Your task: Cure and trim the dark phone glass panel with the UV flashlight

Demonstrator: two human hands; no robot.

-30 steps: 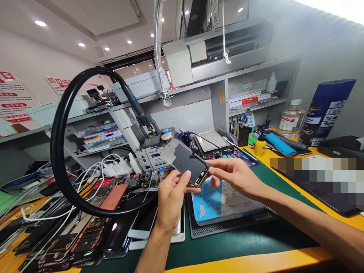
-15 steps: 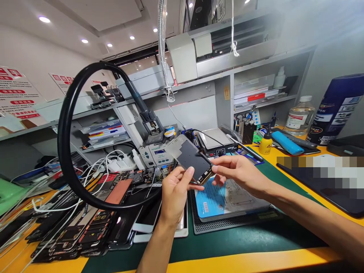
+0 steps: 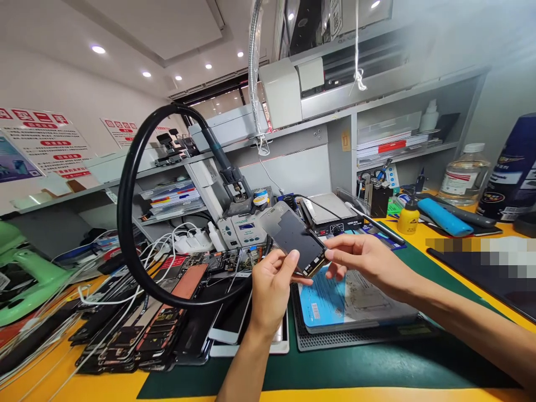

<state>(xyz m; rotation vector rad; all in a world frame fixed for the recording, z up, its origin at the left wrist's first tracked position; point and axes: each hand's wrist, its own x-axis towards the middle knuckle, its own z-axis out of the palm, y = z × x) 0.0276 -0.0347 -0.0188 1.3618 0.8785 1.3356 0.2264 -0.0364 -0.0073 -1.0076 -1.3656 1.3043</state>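
Observation:
My left hand (image 3: 271, 290) holds an opened phone (image 3: 295, 234) by its lower left edge, thumb on top and fingers underneath. The phone is tilted, with a dark panel on its upper face and small pale parts along the near end. At its right near corner, the thumb and fingertips of my right hand (image 3: 364, 259) pinch the edge. Below both hands lies a blue and grey book-like pad (image 3: 335, 304) on a black perforated tray (image 3: 360, 338).
Stacked phones and phone parts (image 3: 154, 335) crowd the left, with white cables across them. A black flexible hose (image 3: 125, 223) loops above these. Behind stands a grey control box (image 3: 245, 228). A yellow bottle (image 3: 408, 216) and a blue tool (image 3: 446, 216) lie right.
The camera has turned slightly left, so the scene sits further right in the picture. Both hands keep the same hold on the phone.

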